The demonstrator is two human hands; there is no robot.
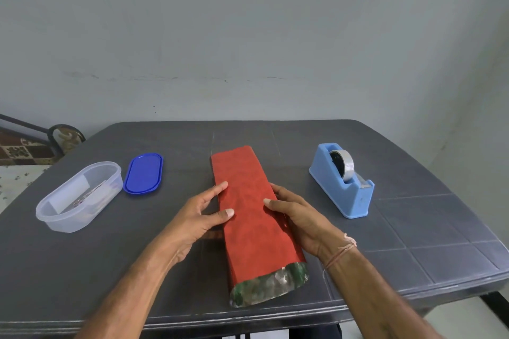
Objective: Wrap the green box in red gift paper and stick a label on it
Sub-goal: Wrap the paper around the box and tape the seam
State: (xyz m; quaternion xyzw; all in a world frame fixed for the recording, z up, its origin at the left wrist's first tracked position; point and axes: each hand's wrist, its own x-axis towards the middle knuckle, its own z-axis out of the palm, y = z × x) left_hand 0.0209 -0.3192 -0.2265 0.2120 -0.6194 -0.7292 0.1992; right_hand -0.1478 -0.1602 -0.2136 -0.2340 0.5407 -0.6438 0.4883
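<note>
Box (256, 217) sits mid-table, already sleeved in red paper, its near end still open and showing a green and silvery lining. Going left to right: a clear tub (80, 197) with paper slips inside, probably your labels, then its blue lid (143, 173). Your left hand (198, 217) rests open against the left flank, thumb on top; your right hand (296, 217) cups the right flank likewise, neither pinching. Judging by the rumpled sleeve, it is light and the paper slippery, so hold the 2 long sides firmly. The tape dispenser (343, 180) stands at right
</note>
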